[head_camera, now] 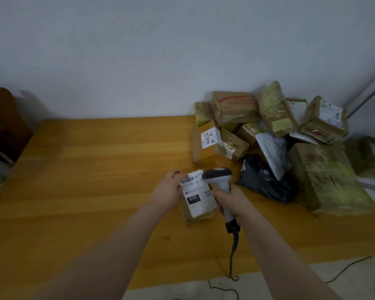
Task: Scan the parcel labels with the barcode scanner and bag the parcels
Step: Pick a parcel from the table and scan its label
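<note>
**Entry: one small parcel at scan, pile waiting**

Item 1, small parcel (198, 205): a brown carton lying on the desk (95, 169), near its front edge, between my two hands. Its white label (194, 191) faced up, with the barcode along the far edge.

Item 2, left hand (168, 189): fingers curled over the carton's far left corner, gripping it at the label's edge.

Item 3, right hand (233, 201): fingers wrapped tight round the handle of the barcode scanner (219, 178). Its head hovered over the label's far right corner, and its cable (233, 252) trailed off the desk's front.

Handling note: I judged the scan to be the step in hand. The head sat very close to the barcode, so I would have drawn it back a little and squared it on the bars. The left fingers needed to stay clear of the bars.

Item 4, parcel pile (236, 109): taped cartons heaped at the desk's far right against the wall, all closed, so I could not see their contents. A dark poly mailer (266, 185) and a pale one lay among them, equally shut.

Item 5, bag for the scanned parcels: I could not pick one out.
</note>
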